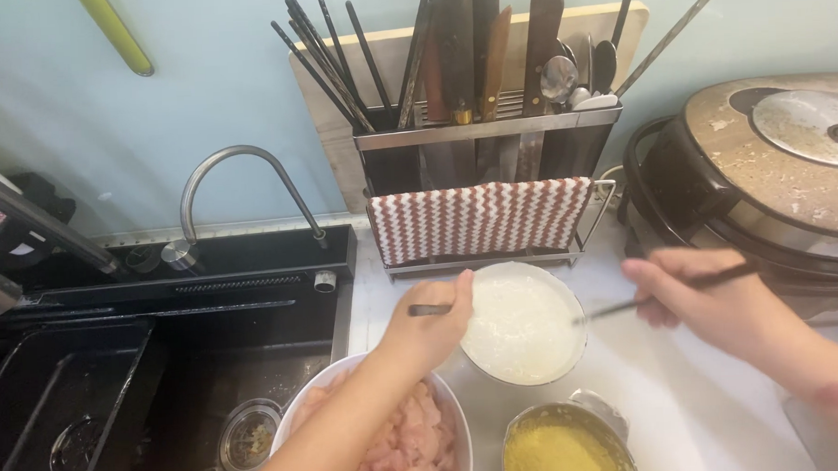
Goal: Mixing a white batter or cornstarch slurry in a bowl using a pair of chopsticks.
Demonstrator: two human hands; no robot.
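Observation:
My left hand [429,330] rests on the left rim of a white bowl [521,323] holding white powder, and a dark utensil handle [428,309] shows at its fingers. My right hand [709,304] grips dark chopsticks [667,290] whose tips reach the bowl's right rim. In front of that bowl, under my left forearm, stands a white bowl of raw pale pink meat pieces [403,440]. A metal bowl of yellow crumbs [561,444] sits at the front edge.
A black sink [146,384] with a curved tap [236,191] lies to the left. Behind the bowls stands a rack of knives and chopsticks [480,122] with a red-and-white zigzag cloth [479,217]. A cooker with a round lid [779,167] is on the right.

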